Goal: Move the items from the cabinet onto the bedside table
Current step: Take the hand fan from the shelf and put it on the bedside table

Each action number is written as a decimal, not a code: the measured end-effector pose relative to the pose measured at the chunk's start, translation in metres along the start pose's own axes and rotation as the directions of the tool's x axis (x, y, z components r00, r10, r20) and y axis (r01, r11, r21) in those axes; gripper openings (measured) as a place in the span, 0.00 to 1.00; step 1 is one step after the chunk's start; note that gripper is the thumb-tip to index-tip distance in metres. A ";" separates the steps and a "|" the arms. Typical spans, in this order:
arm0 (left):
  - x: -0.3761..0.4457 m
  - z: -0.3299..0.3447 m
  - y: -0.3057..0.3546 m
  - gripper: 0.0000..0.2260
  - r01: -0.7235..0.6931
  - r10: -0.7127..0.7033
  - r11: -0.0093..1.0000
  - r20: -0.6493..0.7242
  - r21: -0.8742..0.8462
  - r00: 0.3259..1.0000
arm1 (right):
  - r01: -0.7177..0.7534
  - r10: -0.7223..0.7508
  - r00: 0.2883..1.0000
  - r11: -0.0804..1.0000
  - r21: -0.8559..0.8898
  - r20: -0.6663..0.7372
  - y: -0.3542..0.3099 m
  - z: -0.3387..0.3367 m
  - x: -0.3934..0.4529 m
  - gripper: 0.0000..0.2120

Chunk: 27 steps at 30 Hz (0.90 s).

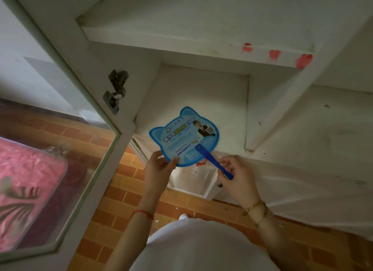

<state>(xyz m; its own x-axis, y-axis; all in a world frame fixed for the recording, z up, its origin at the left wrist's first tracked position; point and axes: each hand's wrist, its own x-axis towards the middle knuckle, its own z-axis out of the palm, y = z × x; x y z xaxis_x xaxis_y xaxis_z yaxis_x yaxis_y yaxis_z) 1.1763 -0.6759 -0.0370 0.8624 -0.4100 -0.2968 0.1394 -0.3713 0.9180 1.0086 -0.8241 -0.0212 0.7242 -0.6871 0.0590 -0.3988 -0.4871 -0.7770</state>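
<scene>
Both hands on the blue fan at the cabinet shelf

Right now the right hand pinches the dark blue handle of a cat-eared blue fan, fingers closed around the lower end of the strip. The left hand grips the fan's lower left rim, thumb on the printed face and fingers behind it. Between the two hands the fan is held flat and face up, its ears pointing away from the person, its upper part lying over the white cabinet shelf and its lower edge hanging past the shelf's front lip. I cannot tell whether the fan touches the shelf or floats just above it.

On the left wrist sits a red string bracelet; on the right wrist, a beaded bracelet. Beyond the hands, above the fan, a second shelf carries red smears along its front edge. Left of the left hand stands the open glass-paned cabinet door with a dark hinge. Through the pane shows a pink patterned cover. Below the hands lies an orange brick-patterned floor
</scene>
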 end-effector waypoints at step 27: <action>-0.111 0.006 -0.003 0.17 -0.141 0.042 0.904 -0.243 -0.404 0.969 | 0.188 -0.212 0.964 0.970 0.152 0.163 0.006 -0.026 -0.049 0.14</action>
<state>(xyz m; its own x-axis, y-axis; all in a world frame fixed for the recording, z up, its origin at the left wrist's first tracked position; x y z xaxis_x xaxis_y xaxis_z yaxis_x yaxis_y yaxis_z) 1.0775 -0.6339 -0.0083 0.9599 -0.2106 -0.1851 0.2015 0.0589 0.9777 0.9555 -0.8074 -0.0125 0.8742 -0.4708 0.1190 -0.1657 -0.5196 -0.8382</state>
